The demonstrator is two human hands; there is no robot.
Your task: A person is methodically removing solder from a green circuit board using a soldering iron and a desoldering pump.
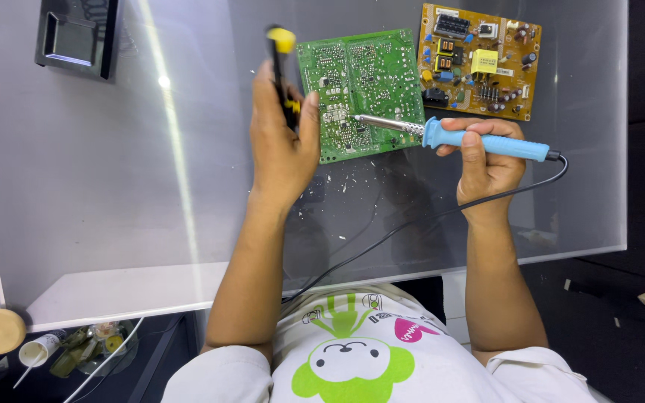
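Two hands, right hand (487,160) gripping soldering iron (479,140), tip on green board (360,89)

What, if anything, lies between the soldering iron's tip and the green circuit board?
Nothing visible. The soldering iron in the right hand has its tip over the green circuit board; the left hand holds a black and yellow tool beside it.

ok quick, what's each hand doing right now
Left hand: closed on black-and-yellow desoldering pump.
Right hand: closed on blue soldering iron.

A brown circuit board (478,61) lies top right, a black tray (76,36) top left (both on the glass table (113,186)).
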